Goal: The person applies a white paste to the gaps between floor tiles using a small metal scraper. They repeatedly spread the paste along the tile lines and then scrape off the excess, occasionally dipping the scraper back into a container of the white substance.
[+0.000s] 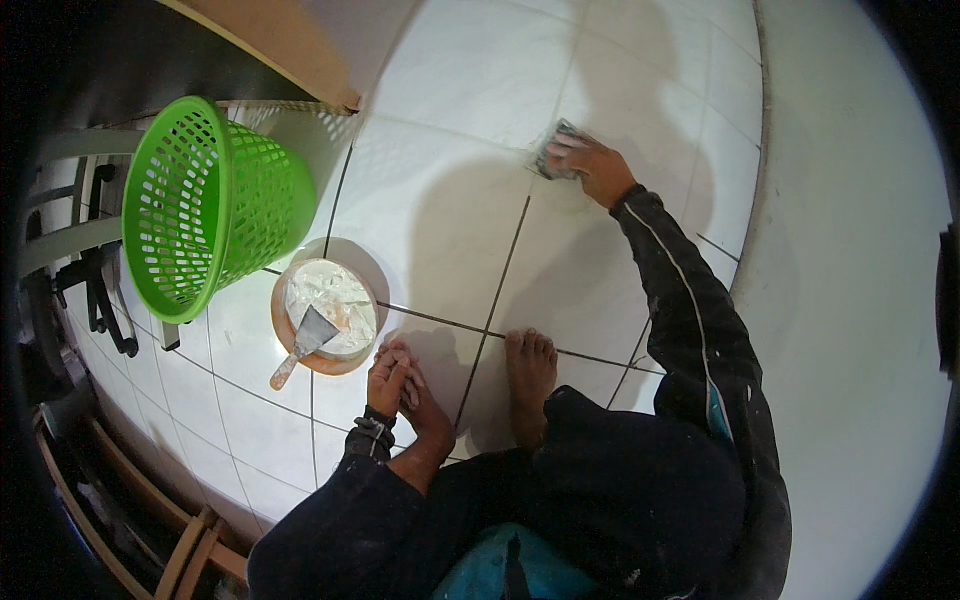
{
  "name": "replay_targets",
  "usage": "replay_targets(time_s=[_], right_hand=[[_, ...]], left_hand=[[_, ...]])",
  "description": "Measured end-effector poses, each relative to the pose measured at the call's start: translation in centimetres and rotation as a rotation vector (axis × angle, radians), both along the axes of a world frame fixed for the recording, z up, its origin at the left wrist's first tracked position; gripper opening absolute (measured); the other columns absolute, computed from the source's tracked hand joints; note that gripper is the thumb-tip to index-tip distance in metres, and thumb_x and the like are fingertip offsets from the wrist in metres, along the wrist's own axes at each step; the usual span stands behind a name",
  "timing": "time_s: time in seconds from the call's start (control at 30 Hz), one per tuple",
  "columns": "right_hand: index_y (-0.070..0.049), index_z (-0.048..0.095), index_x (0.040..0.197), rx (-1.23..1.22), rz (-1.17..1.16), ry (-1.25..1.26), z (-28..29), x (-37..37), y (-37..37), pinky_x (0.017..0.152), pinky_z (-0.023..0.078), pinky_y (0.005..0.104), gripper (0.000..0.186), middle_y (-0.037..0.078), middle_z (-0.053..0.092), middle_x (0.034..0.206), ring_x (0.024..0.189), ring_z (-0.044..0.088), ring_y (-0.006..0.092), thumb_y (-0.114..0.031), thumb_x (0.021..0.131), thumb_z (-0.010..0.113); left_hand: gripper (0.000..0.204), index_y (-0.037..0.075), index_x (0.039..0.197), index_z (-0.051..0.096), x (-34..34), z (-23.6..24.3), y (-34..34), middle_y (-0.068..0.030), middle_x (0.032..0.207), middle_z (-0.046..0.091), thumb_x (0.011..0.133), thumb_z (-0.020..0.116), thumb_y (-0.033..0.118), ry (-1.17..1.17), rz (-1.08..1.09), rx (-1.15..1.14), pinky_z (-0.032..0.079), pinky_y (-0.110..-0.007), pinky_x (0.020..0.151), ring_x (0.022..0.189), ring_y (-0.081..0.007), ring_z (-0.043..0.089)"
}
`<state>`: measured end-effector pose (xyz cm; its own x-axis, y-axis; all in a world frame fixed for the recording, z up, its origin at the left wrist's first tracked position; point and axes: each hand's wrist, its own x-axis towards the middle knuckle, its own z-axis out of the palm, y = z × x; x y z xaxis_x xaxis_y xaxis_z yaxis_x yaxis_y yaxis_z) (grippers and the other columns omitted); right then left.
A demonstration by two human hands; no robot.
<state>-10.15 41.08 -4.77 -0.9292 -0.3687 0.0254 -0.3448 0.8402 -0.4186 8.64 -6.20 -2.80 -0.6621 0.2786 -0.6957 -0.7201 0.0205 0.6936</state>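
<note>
My right hand (592,168), arm stretched forward, presses a dark grey, whitish-smeared cleaning pad (556,150) onto the white floor tiles (450,230). The pad lies over a joint whose line is pale farther off and dark closer to me. My left hand (383,380) rests on my bare left foot, its fingers lying loosely over the toes and holding no tool. Just beyond it stands a round, orange-brown bowl (283,312) of white powder or paste. A putty knife (305,340) lies across the bowl, its smeared handle sticking out over the near rim.
A green perforated plastic basket (265,190) stands left of the bowl. Behind it are a wooden furniture panel (270,45) and metal chair legs (100,260). Wooden furniture rails (180,560) lie at the lower left. A pale wall (850,280) bounds the floor on the right.
</note>
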Motion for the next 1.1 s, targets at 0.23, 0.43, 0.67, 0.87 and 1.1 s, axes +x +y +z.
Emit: replay_targets(time_s=[0.23, 0.43, 0.67, 0.87, 1.1], right_hand=[[-0.021, 0.069, 0.109, 0.160, 0.113, -0.196, 4.0, -1.3, 2.0, 0.111, 0.036, 0.0411, 0.051, -0.001, 0.061, 0.125, 0.122, 0.052, 0.0216, 0.010, 0.074, 0.049], [-0.028, 0.060, 0.123, 0.122, -0.150, -0.052, 4.9, -6.6, -0.5, 0.080, 0.053, 0.0436, 0.053, 0.013, 0.069, 0.099, 0.087, 0.065, 0.0334, -0.001, 0.079, 0.051], [-0.028, 0.063, 0.120, 0.163, -0.048, -0.080, 4.8, -10.0, -7.2, 0.085, 0.052, 0.0416, 0.051, 0.010, 0.068, 0.108, 0.097, 0.063, 0.0307, 0.000, 0.079, 0.051], [-0.019, 0.070, 0.103, 0.028, 0.252, -0.126, 3.1, -9.6, -8.0, 0.091, 0.049, 0.0398, 0.040, 0.007, 0.067, 0.111, 0.102, 0.061, 0.0299, 0.004, 0.075, 0.052], [-0.016, 0.072, 0.089, 0.110, 0.371, -0.249, 3.0, -7.0, -3.2, 0.111, 0.029, 0.0443, 0.033, -0.002, 0.068, 0.111, 0.118, 0.051, 0.0261, 0.004, 0.068, 0.056]], left_hand=[[0.019, 0.003, 0.100, 0.056, 0.6, -1.0, -0.6, -0.0110, 0.068, 0.062, 0.097, 0.051, 0.022, -0.014, 0.050, 0.044, 0.043, -0.022, 0.034, 0.040, -0.0138, 0.054], [0.020, 0.003, 0.098, 0.057, 0.7, -0.9, -0.6, -0.0109, 0.068, 0.063, 0.097, 0.051, 0.022, 0.007, 0.055, 0.051, 0.043, -0.022, 0.034, 0.040, -0.0135, 0.054], [0.021, 0.002, 0.097, 0.058, 0.8, -0.1, -0.5, -0.0098, 0.067, 0.063, 0.098, 0.051, 0.022, 0.040, 0.055, 0.026, 0.042, -0.022, 0.035, 0.040, -0.0129, 0.053], [0.023, 0.003, 0.098, 0.057, 0.9, -0.4, -0.7, -0.0097, 0.070, 0.064, 0.098, 0.050, 0.025, 0.016, 0.031, 0.025, 0.043, -0.023, 0.039, 0.042, -0.0139, 0.054], [0.022, 0.002, 0.099, 0.057, 0.5, -0.4, -0.6, -0.0099, 0.067, 0.062, 0.098, 0.050, 0.023, -0.009, 0.030, 0.023, 0.043, -0.022, 0.035, 0.041, -0.0139, 0.053]])
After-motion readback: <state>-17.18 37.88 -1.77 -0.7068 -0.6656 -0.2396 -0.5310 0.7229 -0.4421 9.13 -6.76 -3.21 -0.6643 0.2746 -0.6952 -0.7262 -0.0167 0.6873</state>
